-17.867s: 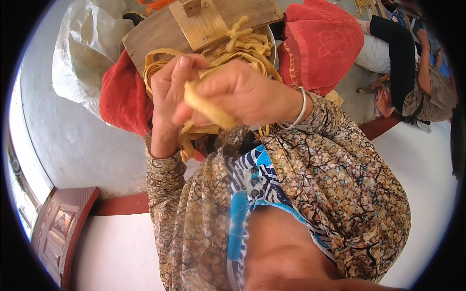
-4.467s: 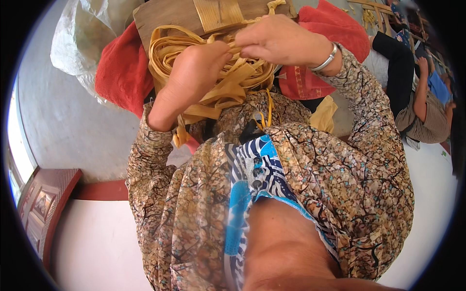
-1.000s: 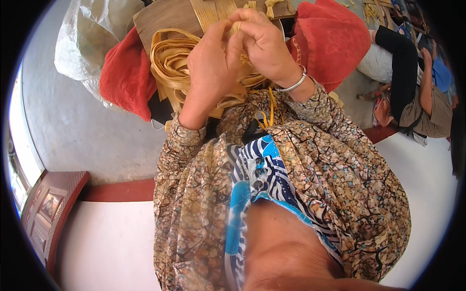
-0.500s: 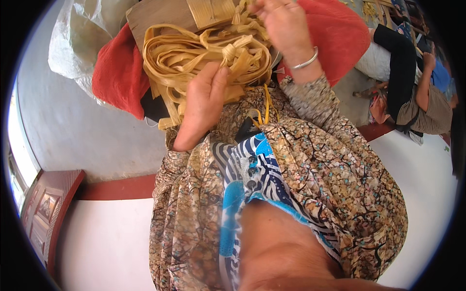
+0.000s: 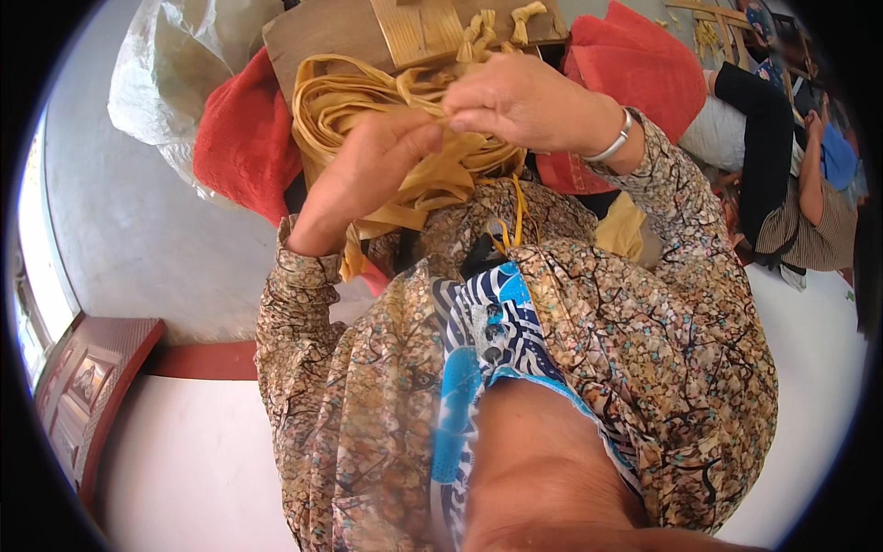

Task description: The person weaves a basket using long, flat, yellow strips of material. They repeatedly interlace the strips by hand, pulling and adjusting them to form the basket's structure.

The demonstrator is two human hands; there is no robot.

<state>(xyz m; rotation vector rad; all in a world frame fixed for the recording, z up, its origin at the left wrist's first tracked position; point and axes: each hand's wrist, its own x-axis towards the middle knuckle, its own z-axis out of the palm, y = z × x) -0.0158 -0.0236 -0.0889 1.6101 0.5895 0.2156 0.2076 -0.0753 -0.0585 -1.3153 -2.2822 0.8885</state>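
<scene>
My left hand (image 5: 368,161) is closed in a pinch at the front of a coil of long, flat yellow strips (image 5: 336,97). My right hand (image 5: 529,106), a silver bangle at its wrist, is also pinched, its fingertips close to those of my left over the coil. Both seem to grip a yellow strip, mostly hidden by the fingers. The coil rests against a brown wooden board (image 5: 322,37) with a lighter wood piece (image 5: 414,28) on it. Small knotted yellow bundles (image 5: 527,20) lie on the board to the right.
Red cloths flank the board, at left (image 5: 235,147) and right (image 5: 630,74). A white plastic sack (image 5: 156,92) stands at far left, near a carved wooden door panel (image 5: 97,386). At right sits another person (image 5: 768,156) in dark trousers, beside slatted wooden pieces (image 5: 713,18).
My right hand has dropped from the board's upper edge toward my left hand. My left wrist has shifted left, and the two sets of fingertips are now close together over the coil.
</scene>
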